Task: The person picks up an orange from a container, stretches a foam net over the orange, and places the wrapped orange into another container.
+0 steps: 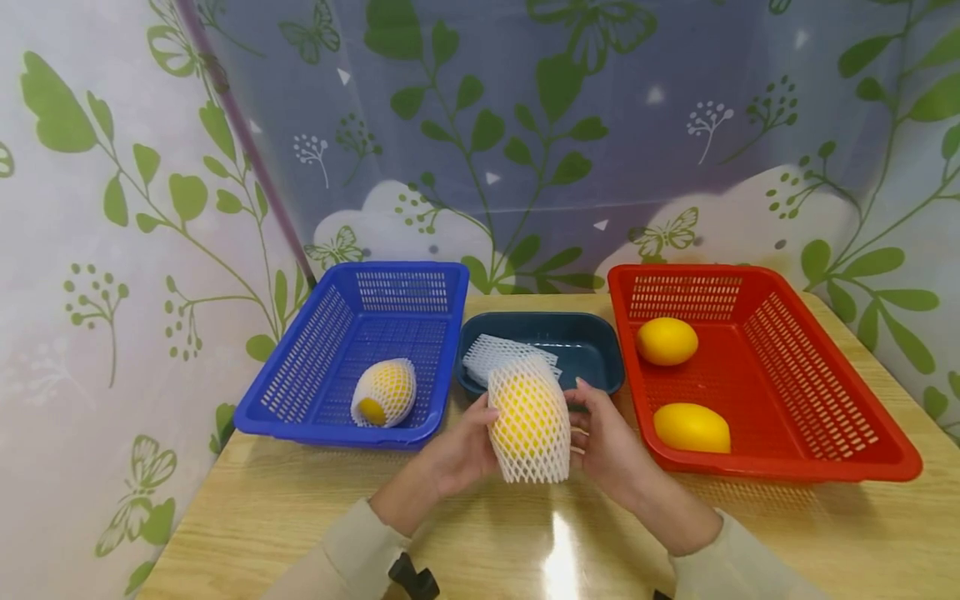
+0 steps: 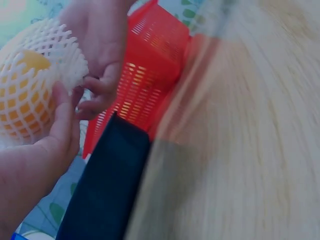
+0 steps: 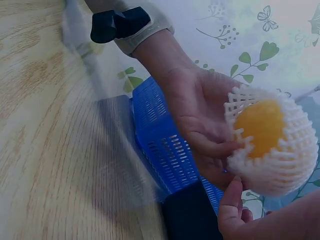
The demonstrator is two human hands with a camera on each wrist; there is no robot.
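In the head view a yellow mango in a white foam net sleeve [image 1: 529, 421] is held up over the table, in front of the dark tray [image 1: 592, 346]. My left hand [image 1: 463, 450] grips it from the left, thumb on the mesh. On the other side my right hand [image 1: 611, 446] has its fingers curled at the sleeve. The right wrist view shows bare yellow mango skin [image 3: 262, 127] through the sleeve's open end, with fingers of both hands at its edge. A flat foam sleeve [image 1: 498, 357] lies in the dark tray.
On the left stands a blue basket [image 1: 300, 421] holding one sleeved mango [image 1: 385, 392]. The red basket [image 1: 795, 392] on the right holds two bare mangoes, one farther back [image 1: 667, 341] and one nearer [image 1: 692, 428]. A patterned cloth [image 1: 480, 167] hangs behind the wooden table [image 1: 300, 492].
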